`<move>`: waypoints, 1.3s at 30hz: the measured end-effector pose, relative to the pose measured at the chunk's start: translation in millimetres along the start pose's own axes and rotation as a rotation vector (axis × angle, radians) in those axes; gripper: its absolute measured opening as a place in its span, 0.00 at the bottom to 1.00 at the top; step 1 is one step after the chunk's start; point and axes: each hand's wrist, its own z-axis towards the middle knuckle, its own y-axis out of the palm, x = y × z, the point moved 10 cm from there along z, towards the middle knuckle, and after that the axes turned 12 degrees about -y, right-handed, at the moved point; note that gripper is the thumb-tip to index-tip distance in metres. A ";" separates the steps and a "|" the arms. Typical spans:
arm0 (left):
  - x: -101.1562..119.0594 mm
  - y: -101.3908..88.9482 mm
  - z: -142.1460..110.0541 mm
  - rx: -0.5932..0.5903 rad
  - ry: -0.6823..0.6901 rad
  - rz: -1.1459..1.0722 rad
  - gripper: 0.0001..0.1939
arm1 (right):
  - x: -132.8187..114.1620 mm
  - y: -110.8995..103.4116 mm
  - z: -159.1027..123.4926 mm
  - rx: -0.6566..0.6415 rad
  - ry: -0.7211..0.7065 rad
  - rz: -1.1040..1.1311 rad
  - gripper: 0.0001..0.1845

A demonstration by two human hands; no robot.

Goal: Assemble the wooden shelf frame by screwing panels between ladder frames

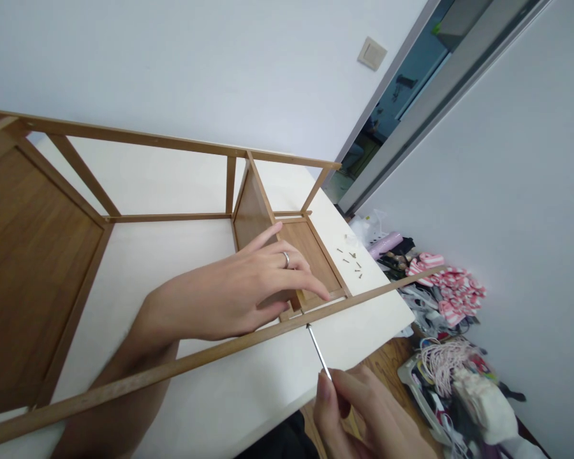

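My left hand (263, 274), wearing a ring, reaches over the edge of an upright wooden panel (252, 197) in a slatted wooden frame lying on a white table. Its thumb and fingers straddle the panel's near end, beside the long front rail (229, 343). Between my right hand (368, 411) thumb and fingers is a thin silver metal rod (319, 352). The rod's far tip meets the outer side of the rail, opposite my left thumb; its other end is hidden in the hand. A smaller framed panel (316, 252) lies right of my left fingers.
Several small screws (353, 256) lie on the white table (377, 312) at right. A larger wooden panel (33, 268) fills the frame's left end. The rail sticks out past the table edge, towards piled clothes (459, 290) and a full bin (421, 395) on the floor.
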 end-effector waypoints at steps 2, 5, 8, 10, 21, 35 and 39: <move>1.8 -0.4 -0.5 0.001 0.014 -0.001 0.25 | 1.5 -1.2 1.1 0.013 0.008 0.001 0.06; 1.9 -1.3 -1.3 -0.015 0.014 0.004 0.26 | -0.6 -2.6 2.6 0.039 -0.001 0.010 0.06; 1.4 0.2 -2.8 -0.061 0.023 0.000 0.27 | -3.5 0.0 2.1 0.036 0.000 0.020 0.08; 2.2 1.1 -4.0 -0.086 0.043 -0.012 0.28 | -4.1 2.7 0.9 0.024 0.012 0.022 0.08; 0.3 1.1 -4.8 -0.090 0.033 -0.021 0.30 | 65.1 -6.7 -35.6 0.117 0.245 0.429 0.11; -3.0 2.4 -4.9 -0.091 0.022 -0.003 0.31 | 162.7 71.2 -113.4 0.134 0.738 0.668 0.19; -1.9 2.2 -4.7 -0.092 0.038 0.008 0.30 | 150.5 98.6 -96.1 -0.178 0.674 0.620 0.21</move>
